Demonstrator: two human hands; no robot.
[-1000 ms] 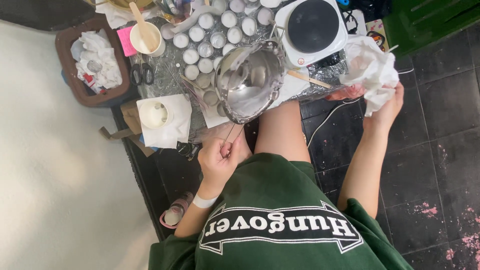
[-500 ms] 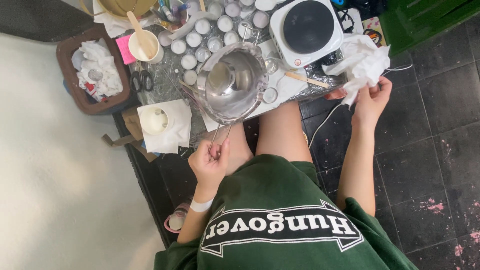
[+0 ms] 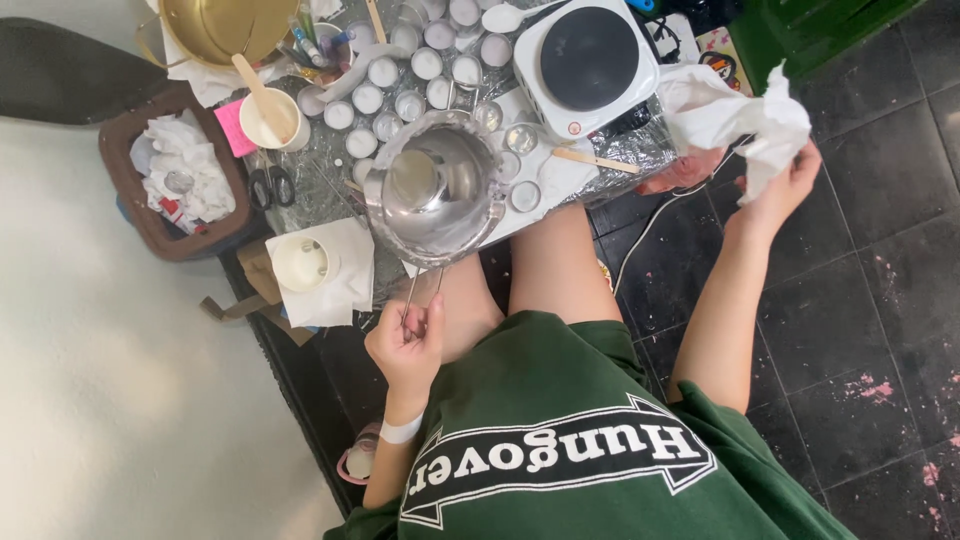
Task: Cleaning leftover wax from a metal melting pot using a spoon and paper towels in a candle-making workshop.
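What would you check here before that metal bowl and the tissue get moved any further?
1. Left hand grips the bowl's wire handle: ok, fingers closed round it.
2. Metal bowl level: cannot tell; it looks roughly upright over the foil-covered table.
3. Bowl contents: cannot tell, only a pale patch inside shows.
4. Right hand holds the tissue: ok, bunched in the fingers, off to the side of the table.
5. Hot plate clear: ok, nothing sits on it.
6. Small cups beside the bowl: not ok, crowded close to its rim.
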